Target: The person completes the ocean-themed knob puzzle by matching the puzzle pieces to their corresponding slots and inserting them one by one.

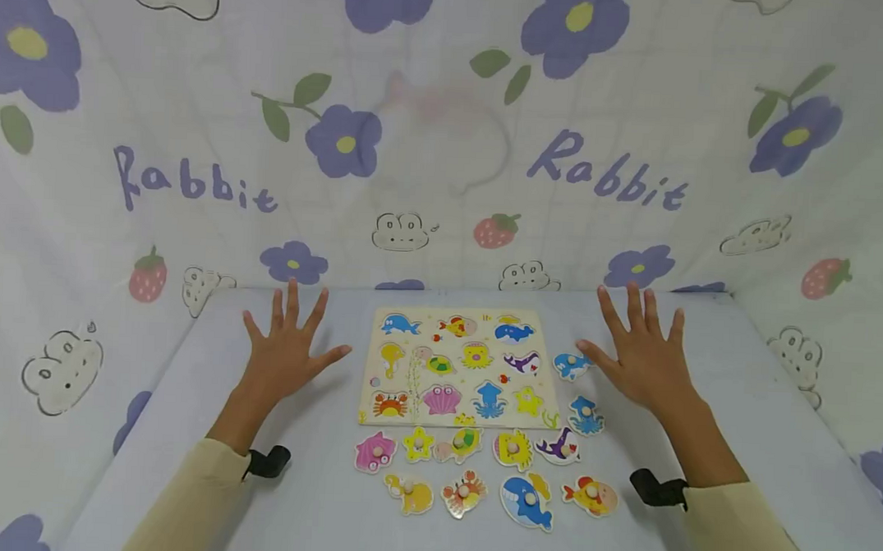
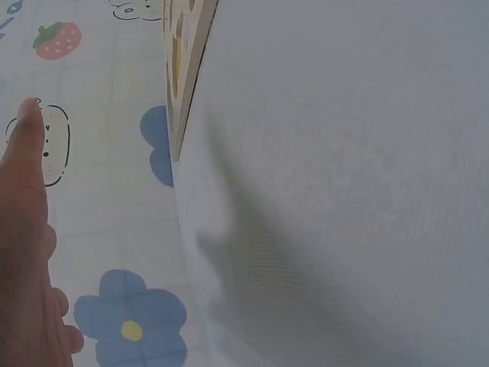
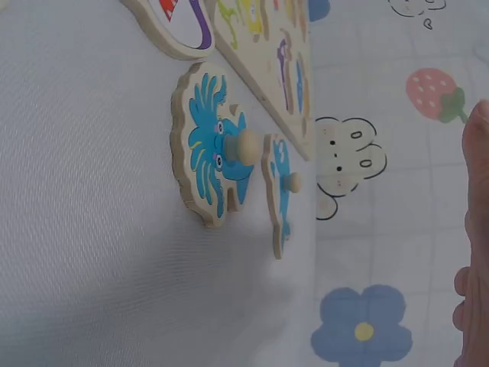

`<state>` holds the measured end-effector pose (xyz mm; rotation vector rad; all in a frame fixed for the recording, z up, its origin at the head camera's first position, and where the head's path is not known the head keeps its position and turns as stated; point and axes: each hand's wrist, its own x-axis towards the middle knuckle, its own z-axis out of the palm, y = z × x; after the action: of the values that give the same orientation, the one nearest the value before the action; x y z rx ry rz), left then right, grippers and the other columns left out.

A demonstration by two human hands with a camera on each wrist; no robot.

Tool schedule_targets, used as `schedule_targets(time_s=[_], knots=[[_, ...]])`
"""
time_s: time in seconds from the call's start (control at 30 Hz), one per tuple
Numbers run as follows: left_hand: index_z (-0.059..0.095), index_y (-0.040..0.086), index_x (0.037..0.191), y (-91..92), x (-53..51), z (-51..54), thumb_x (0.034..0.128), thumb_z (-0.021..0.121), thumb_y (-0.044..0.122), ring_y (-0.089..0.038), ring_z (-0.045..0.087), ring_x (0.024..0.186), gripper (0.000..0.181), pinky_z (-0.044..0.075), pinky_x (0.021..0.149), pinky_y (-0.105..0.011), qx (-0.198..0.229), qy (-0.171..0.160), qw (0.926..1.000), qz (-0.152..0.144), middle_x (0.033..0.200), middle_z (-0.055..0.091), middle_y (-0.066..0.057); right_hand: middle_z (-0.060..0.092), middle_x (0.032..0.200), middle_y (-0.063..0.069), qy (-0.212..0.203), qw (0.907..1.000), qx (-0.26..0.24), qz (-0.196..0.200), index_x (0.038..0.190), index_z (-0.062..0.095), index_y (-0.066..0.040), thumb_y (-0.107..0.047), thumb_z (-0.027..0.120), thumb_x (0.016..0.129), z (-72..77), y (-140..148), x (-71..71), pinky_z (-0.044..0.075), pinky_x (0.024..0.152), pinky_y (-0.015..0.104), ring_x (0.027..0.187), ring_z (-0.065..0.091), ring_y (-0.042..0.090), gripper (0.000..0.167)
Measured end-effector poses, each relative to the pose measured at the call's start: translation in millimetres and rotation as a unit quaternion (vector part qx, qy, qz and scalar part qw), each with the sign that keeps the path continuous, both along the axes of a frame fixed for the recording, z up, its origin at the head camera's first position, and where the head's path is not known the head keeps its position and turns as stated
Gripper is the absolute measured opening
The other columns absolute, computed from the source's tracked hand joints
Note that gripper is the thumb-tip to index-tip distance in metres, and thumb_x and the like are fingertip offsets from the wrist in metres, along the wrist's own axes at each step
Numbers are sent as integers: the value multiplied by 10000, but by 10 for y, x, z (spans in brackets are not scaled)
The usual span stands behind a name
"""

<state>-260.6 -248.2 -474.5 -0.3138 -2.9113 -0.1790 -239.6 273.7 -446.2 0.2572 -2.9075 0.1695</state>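
A wooden sea-animal puzzle board [image 1: 454, 315] lies flat on the table. My left hand [image 1: 281, 359] is spread, fingers straight, left of the board and holding nothing. On the other side my right hand [image 1: 645, 362] is likewise spread, its thumb near the small blue dolphin piece [image 1: 571, 365]. A blue squid piece [image 3: 206, 145] with a round knob lies close to that hand. In front of the board are loose knobbed pieces, among them a pink shell [image 1: 374, 453], a blue whale [image 1: 526, 503], a crab [image 1: 465, 495] and a red-yellow fish [image 1: 591, 497].
A white cloth printed with flowers and rabbits [image 1: 446, 161] hangs behind the table and at its sides. The white tabletop [image 1: 313, 500] runs under the board and pieces. Each wrist wears a black strapped camera [image 1: 269, 462], below the hand.
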Motion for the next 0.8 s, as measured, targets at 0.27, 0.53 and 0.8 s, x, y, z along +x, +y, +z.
schedule_targets(time_s=[0.27, 0.53, 0.8], knots=[[113, 274, 1651, 50, 35, -54, 928, 483, 752, -448, -11, 1540, 942, -24, 1081, -803, 74, -257, 9990, -358, 1687, -41, -211, -102, 1672, 216, -170, 9992, -347, 90, 1640, -57, -235, -649, 437, 997, -70, 40, 122, -184, 1084, 710, 1514, -157, 438, 911], [170, 289, 1644, 214, 66, -240, 941, 513, 712, -442, 68, 1540, 889, 20, 1100, -789, 194, -689, 9959, -551, 1687, 56, -211, -57, 1664, 262, -962, 9867, -1301, 178, 1637, -74, -201, -636, 408, 1015, -139, 86, 229, -170, 1084, 725, 1512, -102, 483, 900], [205, 262, 1639, 285, 52, -227, 958, 578, 626, -445, 120, 1531, 858, 97, 1114, -769, 673, -1397, 9843, -847, 1680, 99, -215, 24, 1657, 296, -2059, 9616, -1797, 241, 1644, 26, -131, -610, 485, 1001, -148, 109, 193, 42, 1105, 764, 1504, 16, 526, 923]])
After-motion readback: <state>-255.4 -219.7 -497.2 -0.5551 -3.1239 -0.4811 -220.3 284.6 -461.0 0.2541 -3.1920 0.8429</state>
